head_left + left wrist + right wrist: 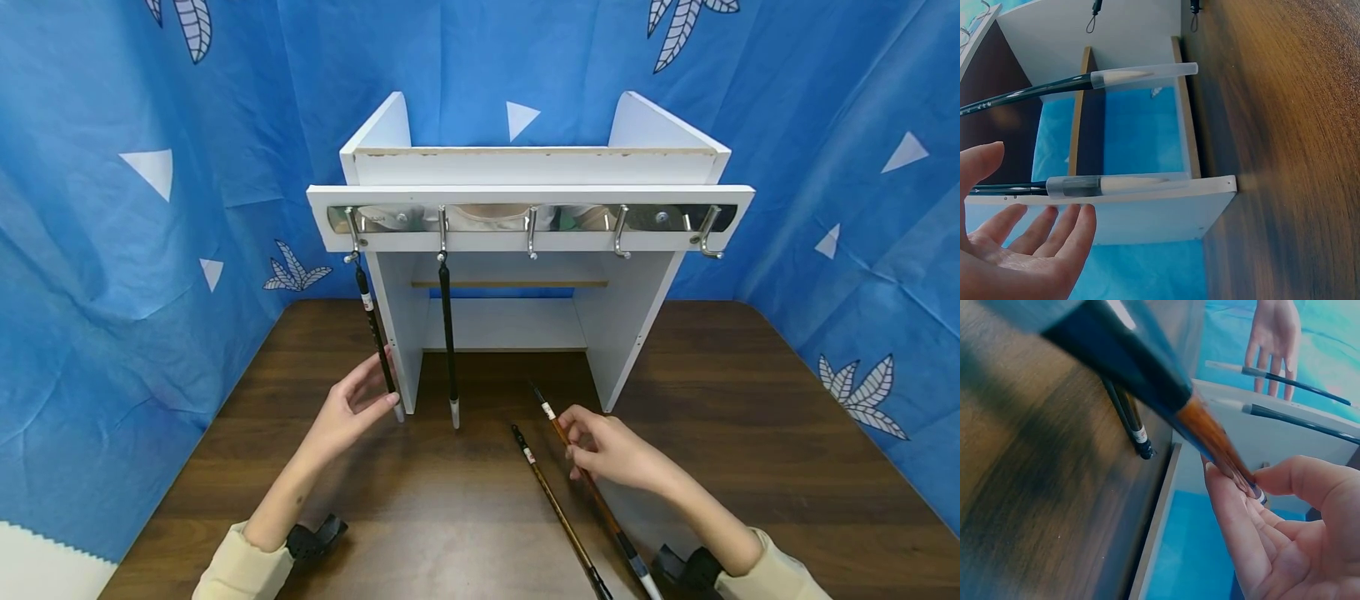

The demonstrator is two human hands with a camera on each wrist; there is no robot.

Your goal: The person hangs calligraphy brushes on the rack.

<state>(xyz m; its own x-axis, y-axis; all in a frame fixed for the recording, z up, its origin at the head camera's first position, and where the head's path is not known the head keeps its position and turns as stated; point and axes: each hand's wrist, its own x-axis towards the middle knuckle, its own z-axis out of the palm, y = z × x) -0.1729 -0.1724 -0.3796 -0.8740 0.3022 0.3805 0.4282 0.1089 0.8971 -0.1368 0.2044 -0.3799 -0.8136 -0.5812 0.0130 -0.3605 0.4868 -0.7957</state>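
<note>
My left hand (351, 421) is beside a black calligraphy brush (374, 327) that hangs by its loop from the leftmost hook. In the left wrist view, the thumb and spread fingers of this hand (1035, 250) stand apart on either side of the brush, whose clear cap (1116, 186) covers pale bristles. Another black brush (448, 333) hangs from the second hook. With thumb and fingertips, my right hand (611, 450) pinches an orange-brown brush (604, 511), its loop end pointing toward the shelf. A dark speckled brush (557, 506) lies on the table just left of it.
A white shelf unit (624, 333) stands at the back of the wooden table (697, 392). Across its front runs a rail (487, 242) with several metal hooks (532, 232). Blue patterned cloth (840, 275) surrounds the table behind and at the sides.
</note>
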